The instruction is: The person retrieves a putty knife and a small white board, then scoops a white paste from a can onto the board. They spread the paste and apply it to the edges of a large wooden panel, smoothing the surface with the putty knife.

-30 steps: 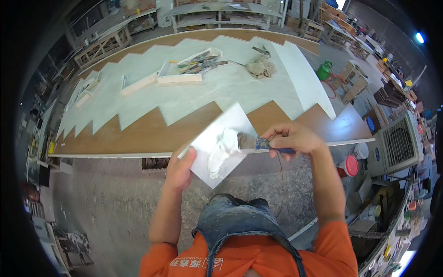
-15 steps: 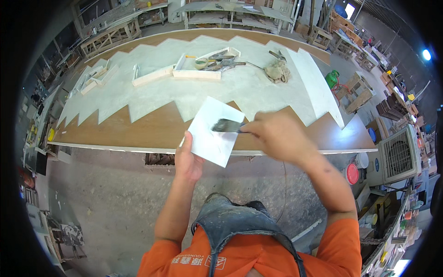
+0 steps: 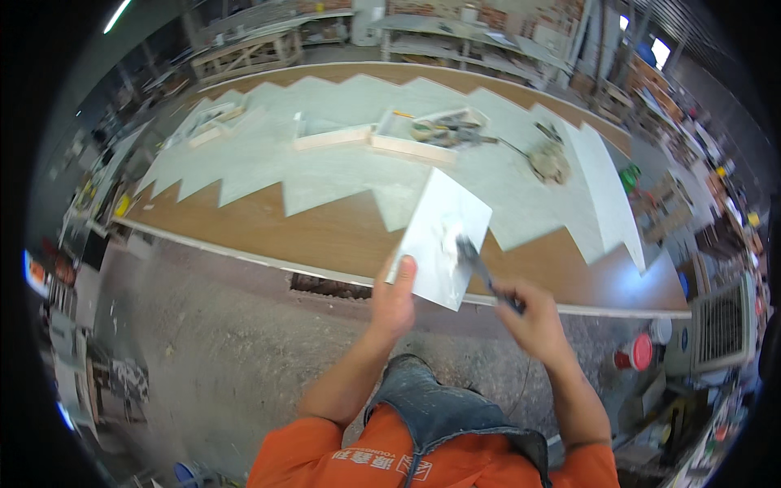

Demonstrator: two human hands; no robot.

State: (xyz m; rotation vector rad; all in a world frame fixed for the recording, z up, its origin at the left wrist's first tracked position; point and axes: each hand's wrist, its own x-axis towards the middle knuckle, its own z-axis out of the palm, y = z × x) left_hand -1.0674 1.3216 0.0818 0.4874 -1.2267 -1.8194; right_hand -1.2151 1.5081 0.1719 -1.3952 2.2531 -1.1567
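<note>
My left hand (image 3: pixel 394 299) grips the lower left edge of a flat white board (image 3: pixel 435 213), thumb on top. The board is tilted above the near edge of the big table. A smear of white paste (image 3: pixel 449 242) lies at its middle. My right hand (image 3: pixel 534 320) is closed round the handle of a putty knife (image 3: pixel 486 276). The knife's dark blade touches or hovers just over the paste; which one I cannot tell. Beyond my hands, a pale sheet with zigzag edges (image 3: pixel 325 175) covers the brown tabletop (image 3: pixel 252 228).
On the pale sheet lie white-framed trays (image 3: pixel 415 150), one with several tools (image 3: pixel 455 128), and a crumpled cloth bundle (image 3: pixel 548 161). A red-lidded bucket (image 3: pixel 634 353) and an air cooler (image 3: pixel 717 321) stand at the right. Workbenches (image 3: pixel 476 53) line the far side.
The view has shifted, so the table sits further right and tilted. My right hand has swung lower and nearer me, turning the putty knife from sideways to pointing away. The left hand still holds the board.
</note>
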